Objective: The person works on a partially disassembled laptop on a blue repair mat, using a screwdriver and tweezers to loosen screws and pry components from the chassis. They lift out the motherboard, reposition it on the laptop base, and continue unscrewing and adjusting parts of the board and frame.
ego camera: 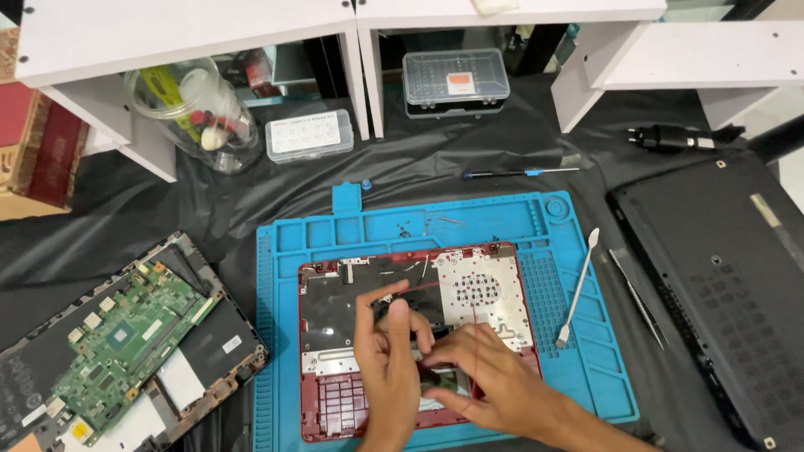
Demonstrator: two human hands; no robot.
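A: State the condition of both hands.

B: The left hand [387, 362] and the right hand [486, 377] meet over the middle of the red laptop base shell [335, 400]. The left hand's fingers are curled, thumb and forefinger closed on a small dark part [419, 322] inside the shell. The right hand's fingers are pressed down just beside that pinch. Whether the right hand grasps anything cannot be determined; its fingertips are hidden behind the left hand.

A: Where is the shell located?

B: Directly under both hands, lying flat on the blue repair mat [280, 335]. A perforated metal plate [481, 289] sits in the shell just beyond the right hand's fingertips. A thin red wire [476, 335] runs from that plate down across the right hand.

A: List items around the grip.

B: To the right of the right hand, on the mat's edge, lies a white spudger [578, 289]. Further right, a black laptop cover [720, 285]. Well to the left of the left hand, an opened laptop with a green circuit board [126, 343]. Beyond the hands, past the mat's far edge, a thin screwdriver [515, 173], a clear screw box [308, 134] and a clear tool case [456, 81].
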